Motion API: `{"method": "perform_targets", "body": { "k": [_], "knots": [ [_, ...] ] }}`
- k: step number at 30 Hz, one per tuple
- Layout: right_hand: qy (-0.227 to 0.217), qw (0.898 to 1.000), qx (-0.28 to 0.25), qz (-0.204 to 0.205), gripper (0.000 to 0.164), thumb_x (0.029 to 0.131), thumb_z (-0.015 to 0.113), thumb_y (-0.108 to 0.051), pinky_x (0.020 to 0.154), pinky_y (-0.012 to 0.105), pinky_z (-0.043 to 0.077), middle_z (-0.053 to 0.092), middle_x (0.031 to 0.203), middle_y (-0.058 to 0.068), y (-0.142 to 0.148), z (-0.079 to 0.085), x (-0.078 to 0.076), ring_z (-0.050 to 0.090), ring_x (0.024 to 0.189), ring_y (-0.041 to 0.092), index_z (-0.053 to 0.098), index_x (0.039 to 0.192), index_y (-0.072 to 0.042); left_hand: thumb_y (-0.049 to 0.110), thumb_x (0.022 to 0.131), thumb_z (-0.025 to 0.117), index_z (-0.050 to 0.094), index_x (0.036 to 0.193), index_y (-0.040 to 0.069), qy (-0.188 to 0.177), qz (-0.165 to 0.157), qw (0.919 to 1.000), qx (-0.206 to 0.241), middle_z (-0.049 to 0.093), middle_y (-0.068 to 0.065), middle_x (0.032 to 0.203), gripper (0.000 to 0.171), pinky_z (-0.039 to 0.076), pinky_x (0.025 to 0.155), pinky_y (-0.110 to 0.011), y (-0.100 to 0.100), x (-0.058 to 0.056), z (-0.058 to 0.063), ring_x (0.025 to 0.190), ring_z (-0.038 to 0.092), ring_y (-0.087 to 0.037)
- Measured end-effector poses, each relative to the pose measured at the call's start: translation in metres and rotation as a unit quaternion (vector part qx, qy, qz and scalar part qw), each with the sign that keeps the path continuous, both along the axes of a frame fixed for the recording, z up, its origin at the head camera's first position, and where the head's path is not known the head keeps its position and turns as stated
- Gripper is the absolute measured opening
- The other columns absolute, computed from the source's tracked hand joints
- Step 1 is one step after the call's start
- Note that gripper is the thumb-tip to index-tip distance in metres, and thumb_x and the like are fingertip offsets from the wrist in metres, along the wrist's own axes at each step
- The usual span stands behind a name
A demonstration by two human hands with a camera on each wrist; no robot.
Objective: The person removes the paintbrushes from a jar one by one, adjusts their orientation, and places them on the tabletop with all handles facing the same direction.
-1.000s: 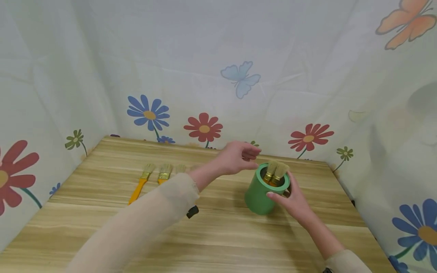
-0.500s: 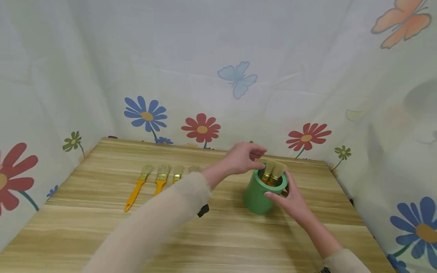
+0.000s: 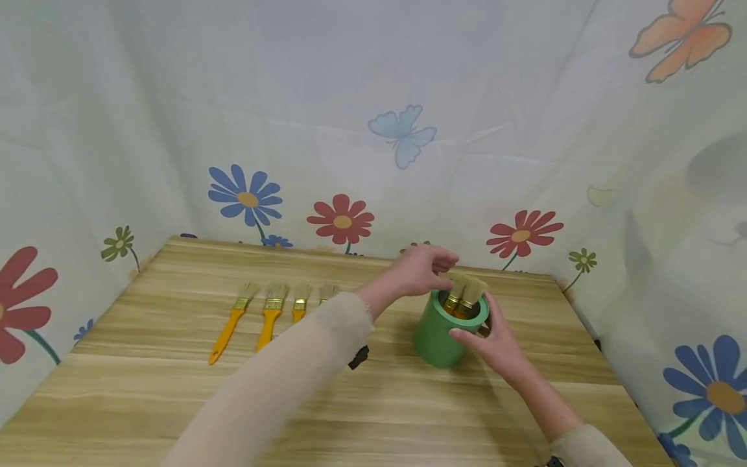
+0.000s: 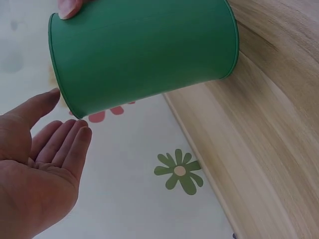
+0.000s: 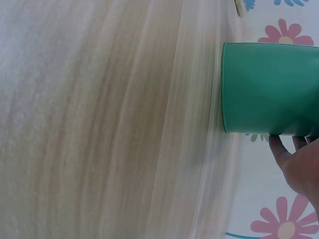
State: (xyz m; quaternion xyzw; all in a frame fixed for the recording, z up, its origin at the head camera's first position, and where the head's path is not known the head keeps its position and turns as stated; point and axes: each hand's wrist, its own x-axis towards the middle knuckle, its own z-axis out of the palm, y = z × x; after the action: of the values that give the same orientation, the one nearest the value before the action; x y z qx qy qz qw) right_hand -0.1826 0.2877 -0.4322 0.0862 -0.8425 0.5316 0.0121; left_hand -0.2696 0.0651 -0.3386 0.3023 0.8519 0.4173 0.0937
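Note:
A green can [image 3: 439, 337] stands upright on the wooden table, with two paintbrushes [image 3: 461, 298] inside, bristles up. My right hand [image 3: 496, 340] grips its right side near the top, thumb at the near rim. In the right wrist view, the fingertips [image 5: 275, 142] of that hand press the can's wall [image 5: 271, 89]. My left hand [image 3: 421, 269] is at the rim's far left, fingers loosely extended and holding nothing. The left wrist view shows its palm [image 4: 40, 184] turned up, the thumb tip at the can's edge; whether it touches is unclear.
Several orange-handled paintbrushes [image 3: 270, 314] lie in a row on the left of the table [image 3: 146, 376], bristles pointing away. My left sleeve [image 3: 292, 370] covers some of their handles. A flowered white cloth [image 3: 280, 97] hangs behind the table and along both sides.
My left hand has shifted right, bringing its thumb to the can's rim, and its sleeve now uncovers more of the paintbrushes. My right hand keeps its grip on the can.

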Motion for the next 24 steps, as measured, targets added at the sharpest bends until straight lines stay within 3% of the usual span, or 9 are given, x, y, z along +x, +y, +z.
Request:
{"method": "perform_targets", "body": {
  "k": [10,24],
  "knots": [
    [0.001,1.000,0.002,0.007,0.095,0.099,0.080,-0.026,0.123,0.070,0.029,0.036,0.167,0.016,0.000,0.001,0.001,0.037,0.153,0.042,0.018,0.169,-0.016,0.013,0.098,0.081,0.073,0.135,0.010,0.037,-0.007,0.9992,0.014,0.076,-0.006,0.130,0.038,0.058,0.099,-0.026,0.010,0.001,-0.004,0.121,0.072,-0.018],
    [0.002,1.000,-0.008,0.011,0.090,0.098,0.081,-0.024,0.123,0.069,0.031,0.040,0.164,0.015,0.000,0.000,0.000,0.040,0.151,0.039,0.023,0.166,-0.017,0.014,0.096,0.083,0.076,0.112,0.014,0.096,0.025,0.9949,0.016,0.077,0.005,0.103,0.017,0.056,0.083,-0.017,0.021,0.005,-0.009,0.094,0.071,-0.005]
  ]
}}
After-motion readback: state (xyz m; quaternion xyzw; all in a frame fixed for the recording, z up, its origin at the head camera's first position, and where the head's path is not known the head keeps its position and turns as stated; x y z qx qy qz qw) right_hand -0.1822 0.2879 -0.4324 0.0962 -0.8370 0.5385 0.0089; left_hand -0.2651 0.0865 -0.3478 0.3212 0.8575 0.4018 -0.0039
